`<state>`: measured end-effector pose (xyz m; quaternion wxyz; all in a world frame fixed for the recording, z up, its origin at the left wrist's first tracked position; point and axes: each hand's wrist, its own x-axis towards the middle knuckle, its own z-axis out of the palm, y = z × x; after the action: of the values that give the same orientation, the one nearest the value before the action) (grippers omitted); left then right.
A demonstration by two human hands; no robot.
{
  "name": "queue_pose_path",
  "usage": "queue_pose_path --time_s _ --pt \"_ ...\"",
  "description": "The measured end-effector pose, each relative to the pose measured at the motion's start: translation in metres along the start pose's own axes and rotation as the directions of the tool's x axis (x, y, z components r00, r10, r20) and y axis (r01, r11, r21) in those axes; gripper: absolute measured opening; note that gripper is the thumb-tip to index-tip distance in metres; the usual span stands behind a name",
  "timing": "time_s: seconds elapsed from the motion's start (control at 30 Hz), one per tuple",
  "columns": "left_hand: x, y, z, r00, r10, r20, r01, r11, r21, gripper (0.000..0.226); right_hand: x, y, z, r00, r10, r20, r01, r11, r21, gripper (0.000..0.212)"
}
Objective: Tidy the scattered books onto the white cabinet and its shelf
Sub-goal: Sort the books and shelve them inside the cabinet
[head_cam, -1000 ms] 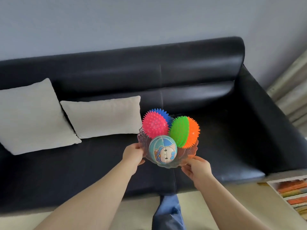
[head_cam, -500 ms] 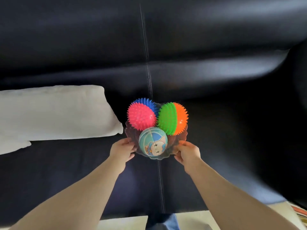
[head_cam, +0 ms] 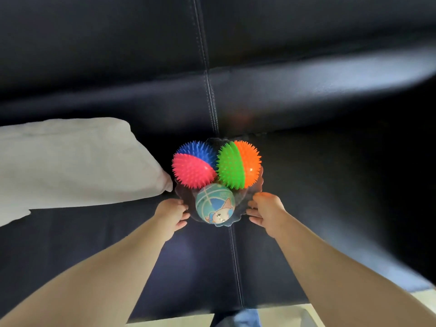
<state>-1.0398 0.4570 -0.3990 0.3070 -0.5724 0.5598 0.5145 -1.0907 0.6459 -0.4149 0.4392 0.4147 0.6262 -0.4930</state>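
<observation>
No book and no white cabinet show in the head view. A clear scalloped bowl (head_cam: pixel 256 186) is low over the black sofa seat (head_cam: pixel 330 197), near the middle seam. It holds a pink-and-blue spiky ball (head_cam: pixel 192 169), a green-and-orange spiky ball (head_cam: pixel 238 165) and a smooth teal ball with a cartoon animal (head_cam: pixel 215 206). My left hand (head_cam: pixel 171 213) grips the bowl's left rim. My right hand (head_cam: pixel 266 210) grips its right rim, fingers under the edge. Whether the bowl touches the seat I cannot tell.
A white pillow (head_cam: pixel 70 166) lies on the seat just left of the bowl, its corner almost touching the pink ball. The sofa backrest (head_cam: pixel 283 43) rises behind. A strip of pale floor (head_cam: pixel 295 317) and a blue trouser leg (head_cam: pixel 238 318) show at the bottom edge.
I have leaned in toward the sofa, so it fills the view. Both hands have carried the bowl forward and down toward the seat beside the pillow.
</observation>
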Motion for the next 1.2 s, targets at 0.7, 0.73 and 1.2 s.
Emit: queue_pose_path --time_s 0.7,0.73,1.2 --pt "-0.259 -0.048 -0.061 0.676 0.569 0.468 -0.721 0.641 0.262 0.017 -0.3 0.151 0.018 0.947 -0.186 -0.262 0.321 0.519 0.792 0.016" --pt "-0.275 -0.063 -0.054 0.646 0.566 0.512 -0.746 0.609 0.269 0.017 -0.315 0.171 0.009 0.939 -0.185 -0.29 0.344 0.463 0.817 0.014" --pt "-0.545 -0.505 0.069 0.139 -0.07 0.988 -0.947 0.284 0.153 0.014 -0.555 0.638 -0.091 0.619 0.287 -0.731 0.785 -0.195 0.588 0.015"
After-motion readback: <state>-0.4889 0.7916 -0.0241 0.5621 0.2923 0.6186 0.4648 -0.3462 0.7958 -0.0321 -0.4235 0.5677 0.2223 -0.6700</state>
